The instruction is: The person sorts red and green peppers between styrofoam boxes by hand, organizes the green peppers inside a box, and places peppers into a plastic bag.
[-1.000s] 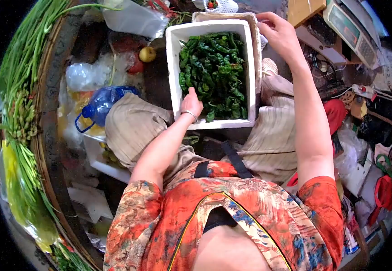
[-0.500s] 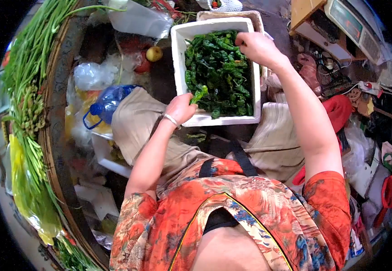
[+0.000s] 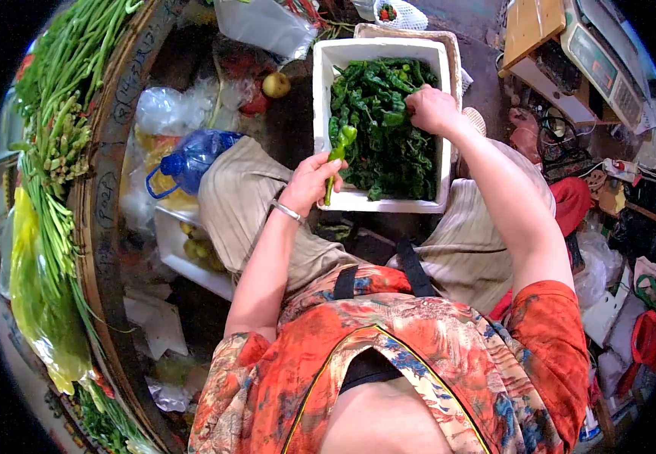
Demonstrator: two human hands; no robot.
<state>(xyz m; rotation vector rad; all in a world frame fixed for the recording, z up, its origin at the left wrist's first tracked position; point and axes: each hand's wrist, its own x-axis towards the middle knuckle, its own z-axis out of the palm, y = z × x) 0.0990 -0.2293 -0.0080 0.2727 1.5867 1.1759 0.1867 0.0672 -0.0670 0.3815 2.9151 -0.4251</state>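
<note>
A white foam box [image 3: 323, 98] between my knees holds a heap of dark green, wrinkled peppers [image 3: 377, 155]. My left hand [image 3: 310, 181] is closed around a lighter green pepper [image 3: 342, 144], held upright over the box's near left corner with its tip poking out below the fingers. At the right side of the heap, my right hand [image 3: 435, 113] has its fingers bent and pinched at a green pepper [image 3: 394, 112]. Its fingertips are partly hidden.
A blue plastic jug [image 3: 195, 163] lies left of my leg, near a round yellowish fruit or vegetable [image 3: 276, 85]. Long green vegetables [image 3: 48, 151] line a ledge on the far left. A scale [image 3: 600, 64] stands at the upper right beside cables and bags.
My left hand has lifted the light green pepper, now more upright and more exposed. My right hand has moved down from the box's upper right edge into the heap.
</note>
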